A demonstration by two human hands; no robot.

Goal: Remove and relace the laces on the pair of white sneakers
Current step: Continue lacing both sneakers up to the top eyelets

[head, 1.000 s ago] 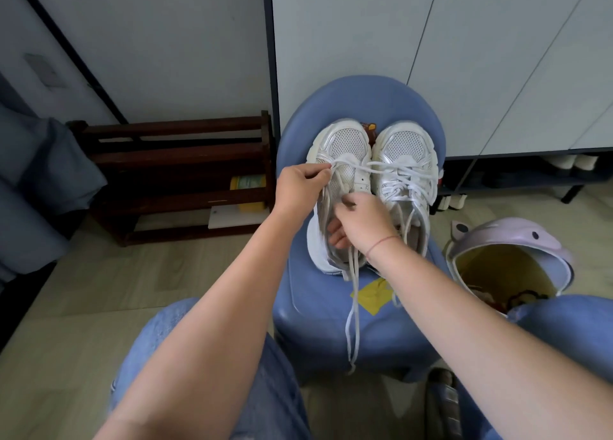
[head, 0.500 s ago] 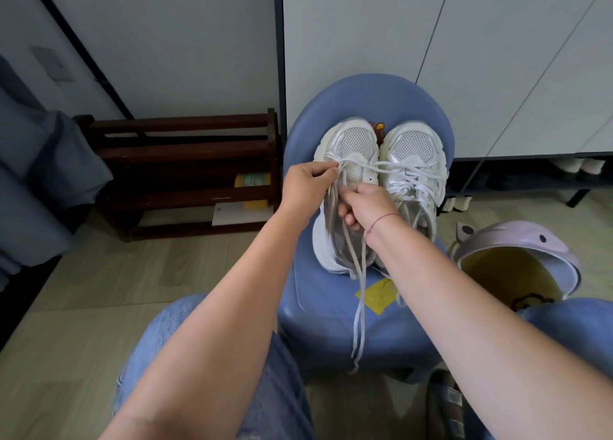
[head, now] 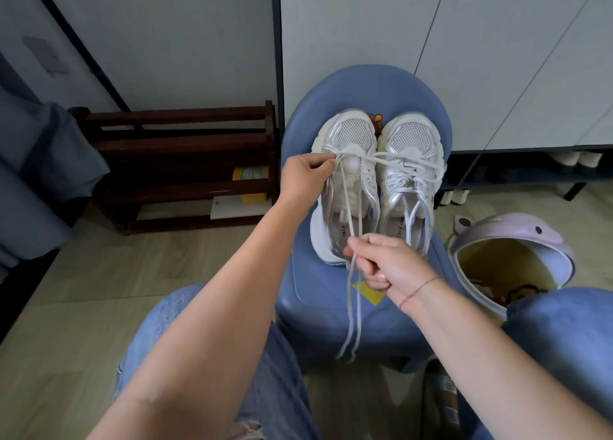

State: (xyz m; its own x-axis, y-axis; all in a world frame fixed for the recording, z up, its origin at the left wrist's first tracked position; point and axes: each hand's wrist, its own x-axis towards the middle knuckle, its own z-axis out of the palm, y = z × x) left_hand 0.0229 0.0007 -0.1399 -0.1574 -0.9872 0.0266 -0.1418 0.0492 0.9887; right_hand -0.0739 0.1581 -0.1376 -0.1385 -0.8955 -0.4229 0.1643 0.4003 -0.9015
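Pinching the lace [head: 348, 204] at its fingertips, left hand [head: 305, 177] steadies the shoe [head: 351, 137]; right hand [head: 388, 267], curled round both loose lengths, probably evens them.

"CECE" on one sneaker insole [head: 344, 233] — "CECE CH…" on the other insole [head: 399, 228].

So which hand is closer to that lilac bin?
Right. The right hand holds the lace just left of the lilac bin; the left hand pinches it farther away, beyond the sneakers.
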